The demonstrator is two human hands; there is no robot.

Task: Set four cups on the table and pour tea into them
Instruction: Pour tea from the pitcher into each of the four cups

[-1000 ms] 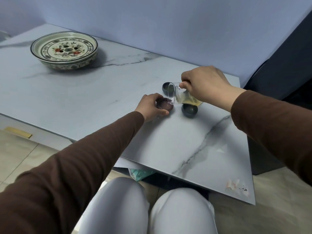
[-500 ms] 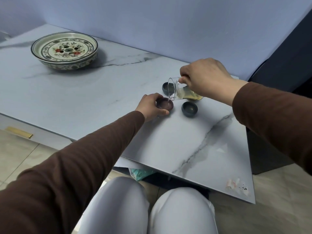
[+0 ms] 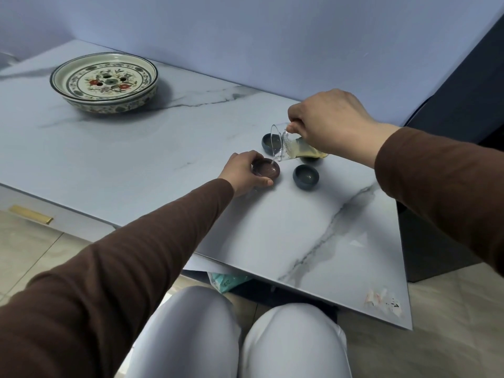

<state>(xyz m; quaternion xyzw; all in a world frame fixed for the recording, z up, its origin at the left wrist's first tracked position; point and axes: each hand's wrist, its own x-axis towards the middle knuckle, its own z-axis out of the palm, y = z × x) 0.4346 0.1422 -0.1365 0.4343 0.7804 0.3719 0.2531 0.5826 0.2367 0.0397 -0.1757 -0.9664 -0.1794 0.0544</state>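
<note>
My left hand (image 3: 241, 174) grips a small reddish-brown cup (image 3: 266, 169) standing on the marble table (image 3: 152, 159). Above and to the right, my right hand (image 3: 327, 122) holds a clear glass pitcher (image 3: 289, 147) tipped on its side, with yellow tea in it. A thin stream runs from its lip into the brown cup. A dark blue cup (image 3: 306, 176) stands to the right of the brown one. Another dark cup (image 3: 269, 141) sits farther back, partly behind the pitcher's rim. A further dark cup (image 3: 309, 159) shows only as an edge under the pitcher.
A wide flower-patterned ceramic dish (image 3: 105, 81) with holes in its centre stands at the far left of the table. The table's near edge runs diagonally above my knees (image 3: 240, 334). A dark cabinet (image 3: 463, 85) stands to the right, and a wall runs behind.
My right hand has lifted and tipped the pitcher a little farther over the brown cup, and tea now runs into it. My left hand has stayed on that cup.
</note>
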